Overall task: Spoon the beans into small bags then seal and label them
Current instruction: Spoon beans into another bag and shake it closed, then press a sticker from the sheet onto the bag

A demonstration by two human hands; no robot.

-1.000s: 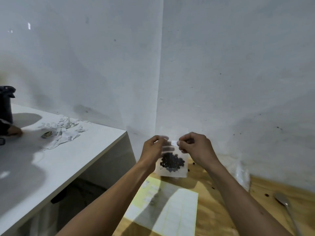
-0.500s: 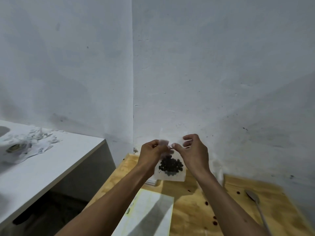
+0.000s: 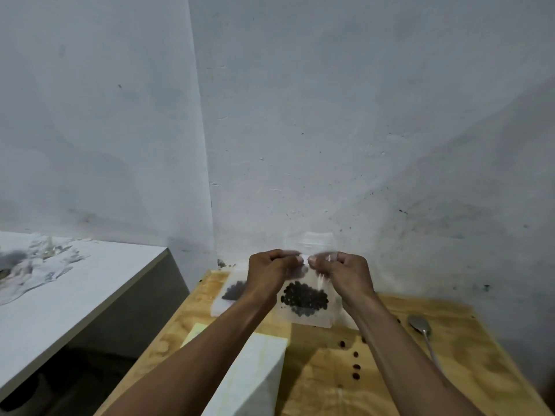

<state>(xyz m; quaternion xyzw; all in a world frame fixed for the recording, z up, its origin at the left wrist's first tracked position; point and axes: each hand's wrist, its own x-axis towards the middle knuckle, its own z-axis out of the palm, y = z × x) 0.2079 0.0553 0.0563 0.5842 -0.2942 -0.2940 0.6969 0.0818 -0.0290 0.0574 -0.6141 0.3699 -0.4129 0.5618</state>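
Plastic crinkles between both hands: the left hand and right hand each pinch the top edge of the bag, lifted above the counter. Uneven pressing could leave gaps, spilling beans.

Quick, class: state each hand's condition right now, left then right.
Left hand: pinches the top of the small bag of beans.
Right hand: pinches the same bag's top from the other side.

My left hand and right hand pinch the bag top, seemingly closed; beans inside, frame centre.
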